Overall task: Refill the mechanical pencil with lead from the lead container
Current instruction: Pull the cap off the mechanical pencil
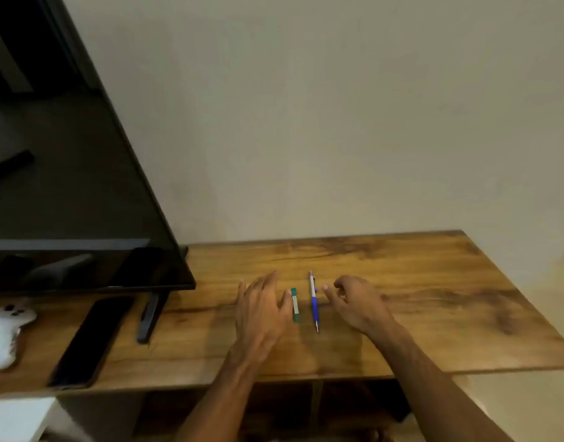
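A blue and white mechanical pencil point(313, 301) lies on the wooden table point(418, 307), tip pointing toward me. Just left of it lies a small green and white lead container point(295, 304), parallel to the pencil. My left hand point(261, 309) hovers flat beside the container, fingers spread, thumb tip touching or almost touching it. My right hand point(354, 303) sits right of the pencil with fingers loosely curled and apart, holding nothing. Neither hand grips anything.
A large black TV screen point(67, 186) stands at the left on a dark foot point(150, 317). A black phone point(89, 339) and a white game controller point(4, 330) lie left of the hands. The wall is behind; the table's front edge is near my forearms.
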